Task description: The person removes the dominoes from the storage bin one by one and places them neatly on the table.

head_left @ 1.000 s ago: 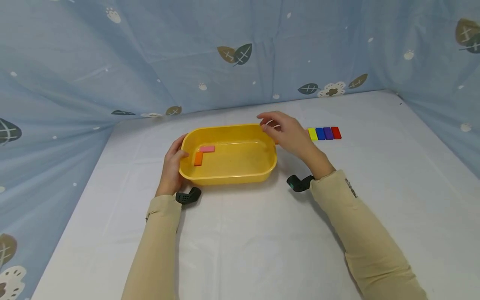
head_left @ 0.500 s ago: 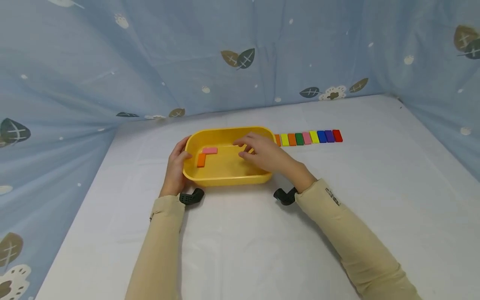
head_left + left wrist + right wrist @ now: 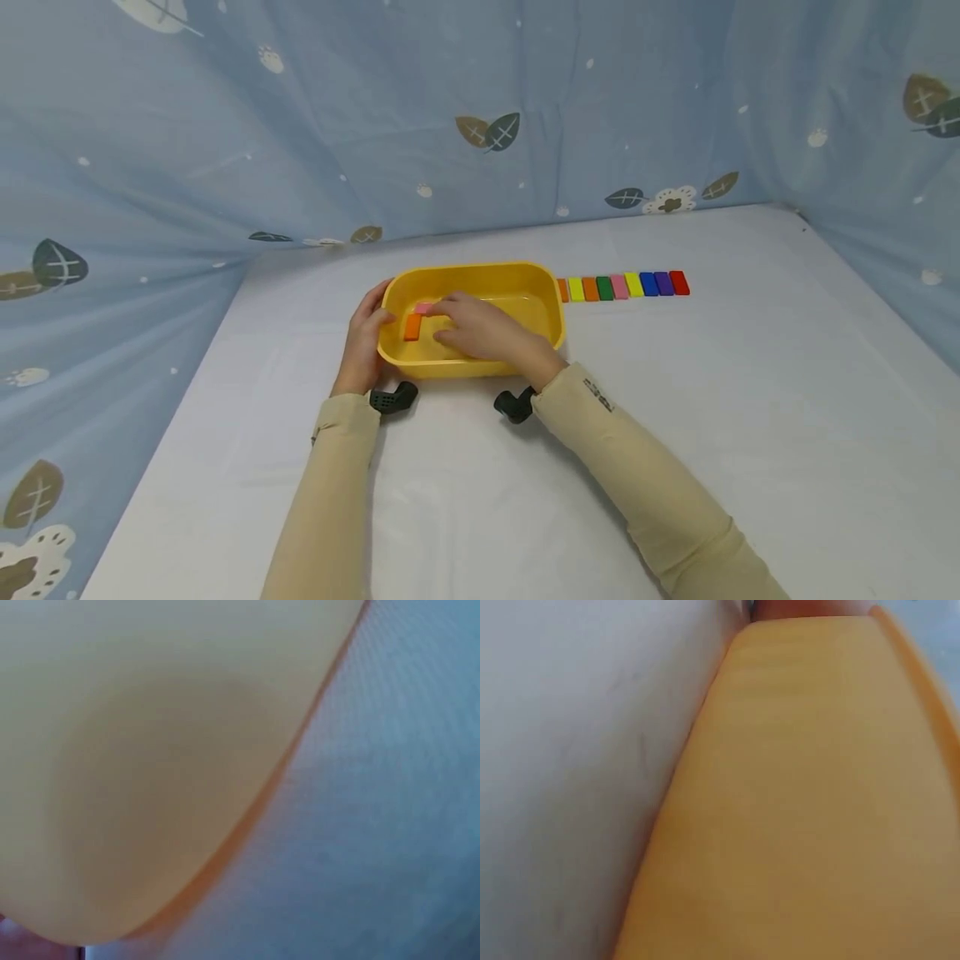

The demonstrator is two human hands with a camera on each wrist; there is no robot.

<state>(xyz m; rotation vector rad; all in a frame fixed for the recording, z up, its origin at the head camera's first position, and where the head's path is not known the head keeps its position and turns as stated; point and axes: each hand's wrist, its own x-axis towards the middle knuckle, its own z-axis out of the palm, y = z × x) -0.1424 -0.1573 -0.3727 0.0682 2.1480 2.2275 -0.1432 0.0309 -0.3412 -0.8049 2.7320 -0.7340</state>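
A yellow plastic basin stands on the white-covered table in the head view. My left hand grips its left end, the thumb over the rim. Inside it lie a pink block and an orange block, close together near the left end. My right hand reaches over the front rim into the basin. Its forefinger is at the pink block's right end, partly covering it; whether they touch, I cannot tell. Thumb and forefinger are spread apart, with nothing seen between them. Both wrist views show mostly the basin's outer wall.
From the basin's right end a row of flat coloured blocks runs rightward, with a green block in the middle and a red block at the far end. Behind the table hangs a blue patterned cloth.
My right hand has moved left and down from the basin's right rim to the pink block inside it, uncovering the row's left part. The left hand keeps its hold on the basin.
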